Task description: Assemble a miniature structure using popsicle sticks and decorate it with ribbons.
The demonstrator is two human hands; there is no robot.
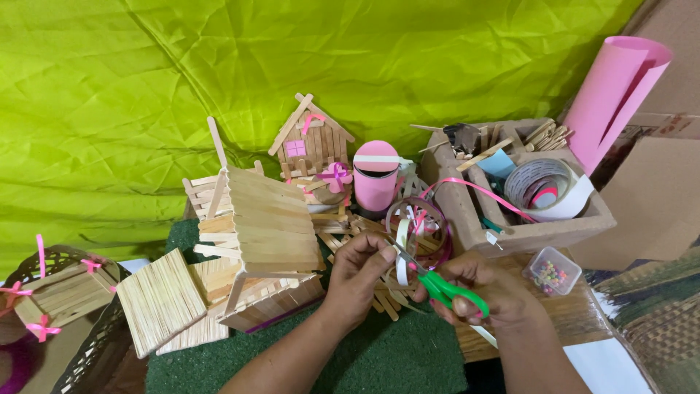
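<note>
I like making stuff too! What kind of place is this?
Probably a home craft corner. The right hand holds green scissors, little stick houses stand about, and a cardboard box holds tape and sticks.

The scissors (443, 286) have glossy green plastic handles and bare metal blades. The strip (402, 252) pinched by the left hand (359, 271) looks like smooth white paper. The stick house (261, 244) is pale, matt raw wood. The mat (394, 357) is rough green pile. The backdrop (146, 95) is creased, faintly shiny cloth. The box (510, 235) is matt brown cardboard.
</note>
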